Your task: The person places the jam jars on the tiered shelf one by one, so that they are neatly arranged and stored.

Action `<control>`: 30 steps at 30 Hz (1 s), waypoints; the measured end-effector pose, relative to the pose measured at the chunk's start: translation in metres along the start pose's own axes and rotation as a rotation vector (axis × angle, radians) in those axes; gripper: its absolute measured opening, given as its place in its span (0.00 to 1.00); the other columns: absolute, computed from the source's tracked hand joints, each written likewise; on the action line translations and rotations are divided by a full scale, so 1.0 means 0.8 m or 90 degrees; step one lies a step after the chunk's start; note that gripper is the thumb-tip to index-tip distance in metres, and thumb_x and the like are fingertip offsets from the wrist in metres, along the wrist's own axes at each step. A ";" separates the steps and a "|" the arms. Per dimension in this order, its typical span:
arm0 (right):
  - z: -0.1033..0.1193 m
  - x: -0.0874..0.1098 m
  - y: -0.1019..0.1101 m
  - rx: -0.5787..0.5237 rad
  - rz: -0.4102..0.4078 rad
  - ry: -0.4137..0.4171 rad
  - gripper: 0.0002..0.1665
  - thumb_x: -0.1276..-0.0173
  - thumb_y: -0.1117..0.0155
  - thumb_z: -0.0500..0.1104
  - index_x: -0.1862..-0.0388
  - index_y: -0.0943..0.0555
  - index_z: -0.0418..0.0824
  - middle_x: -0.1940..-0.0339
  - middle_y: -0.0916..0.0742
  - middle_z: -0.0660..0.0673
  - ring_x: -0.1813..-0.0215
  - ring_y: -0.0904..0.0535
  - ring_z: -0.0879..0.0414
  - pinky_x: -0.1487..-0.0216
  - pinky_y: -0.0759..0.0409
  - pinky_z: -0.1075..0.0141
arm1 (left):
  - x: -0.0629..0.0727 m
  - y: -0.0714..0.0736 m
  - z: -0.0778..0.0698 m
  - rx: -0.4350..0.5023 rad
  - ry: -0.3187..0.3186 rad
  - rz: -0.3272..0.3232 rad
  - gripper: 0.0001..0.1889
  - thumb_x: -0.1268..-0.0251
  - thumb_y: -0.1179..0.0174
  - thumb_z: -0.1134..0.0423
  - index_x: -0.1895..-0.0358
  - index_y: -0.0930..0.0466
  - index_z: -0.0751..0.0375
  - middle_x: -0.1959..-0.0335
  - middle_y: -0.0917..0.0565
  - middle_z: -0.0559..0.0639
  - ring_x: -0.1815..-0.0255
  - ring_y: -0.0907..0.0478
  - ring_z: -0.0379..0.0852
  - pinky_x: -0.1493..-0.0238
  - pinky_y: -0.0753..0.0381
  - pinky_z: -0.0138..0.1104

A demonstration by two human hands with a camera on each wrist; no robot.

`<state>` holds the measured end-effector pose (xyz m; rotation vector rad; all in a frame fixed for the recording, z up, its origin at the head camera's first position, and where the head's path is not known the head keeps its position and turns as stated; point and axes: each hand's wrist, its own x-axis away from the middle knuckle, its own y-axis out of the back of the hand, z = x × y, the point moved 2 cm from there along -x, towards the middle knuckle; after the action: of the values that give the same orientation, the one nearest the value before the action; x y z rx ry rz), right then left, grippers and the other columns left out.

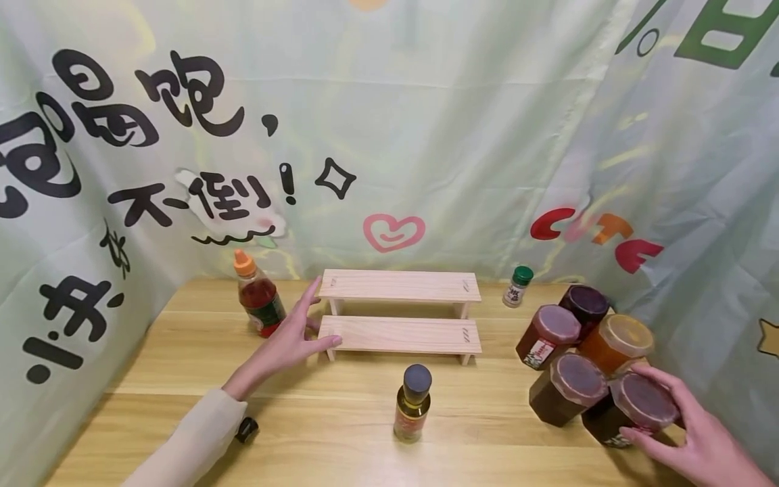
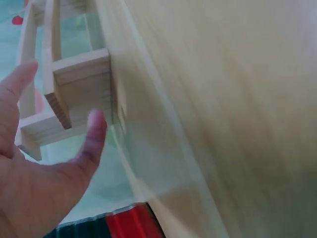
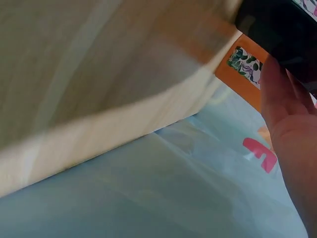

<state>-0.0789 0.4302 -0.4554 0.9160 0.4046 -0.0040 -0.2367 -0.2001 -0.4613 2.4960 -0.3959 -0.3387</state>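
At the left end of a two-step wooden shelf [image 1: 398,335] is my left hand [image 1: 298,336], thumb and fingers spread wide. In the left wrist view, its thumb and a finger flank the shelf's end [image 2: 81,74]. My right hand [image 1: 694,419] grips a dark jar [image 1: 645,402] with a pale lid at the front right, thumb in front and fingers round the far side. Beside that jar stand a brown jar [image 1: 566,392], a red-brown jar [image 1: 548,335], an amber jar [image 1: 617,341] and a dark purple jar [image 1: 584,308]. The right wrist view catches the held jar's dark side [image 3: 277,34].
A sauce bottle [image 1: 260,297] with an orange cap stands left of the shelf. In front of the shelf is a small oil bottle [image 1: 412,406] with a dark cap. A green-capped shaker [image 1: 517,287] stands at the back right. Printed cloth [image 1: 456,169] hangs behind the wooden table [image 1: 328,433].
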 end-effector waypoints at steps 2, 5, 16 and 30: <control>0.001 -0.002 0.000 0.003 -0.003 -0.001 0.65 0.52 0.07 0.31 0.17 0.34 0.39 0.31 0.31 0.77 0.48 0.24 0.78 0.59 0.28 0.85 | -0.002 0.001 0.002 0.000 -0.003 0.012 0.63 0.31 0.22 0.47 0.09 0.66 0.30 0.20 0.36 0.70 0.46 0.15 0.55 0.50 0.13 0.48; 0.003 -0.005 0.000 0.005 -0.005 -0.013 0.63 0.52 0.07 0.32 0.19 0.32 0.39 0.33 0.31 0.78 0.49 0.24 0.78 0.59 0.28 0.86 | -0.004 0.002 0.004 -0.006 -0.008 0.019 0.61 0.30 0.23 0.48 0.09 0.65 0.32 0.26 0.28 0.68 0.46 0.16 0.54 0.49 0.14 0.49; 0.008 -0.007 0.007 0.056 -0.010 -0.094 0.61 0.52 0.04 0.41 0.22 0.31 0.40 0.40 0.25 0.69 0.54 0.26 0.80 0.64 0.30 0.84 | -0.006 -0.012 0.005 0.091 0.000 0.022 0.60 0.26 0.25 0.58 0.10 0.67 0.29 0.56 0.32 0.59 0.64 0.34 0.50 0.71 0.29 0.35; 0.044 -0.017 0.033 0.076 -0.084 -0.099 0.62 0.55 0.04 0.38 0.23 0.32 0.34 0.44 0.20 0.38 0.56 0.34 0.85 0.70 0.31 0.83 | -0.008 -0.013 0.002 0.109 0.006 0.017 0.59 0.28 0.24 0.60 0.10 0.61 0.28 0.44 0.28 0.65 0.70 0.36 0.46 0.72 0.31 0.32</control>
<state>-0.0751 0.4174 -0.4115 0.9978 0.3220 -0.2211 -0.2409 -0.1906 -0.4674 2.6548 -0.4723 -0.2919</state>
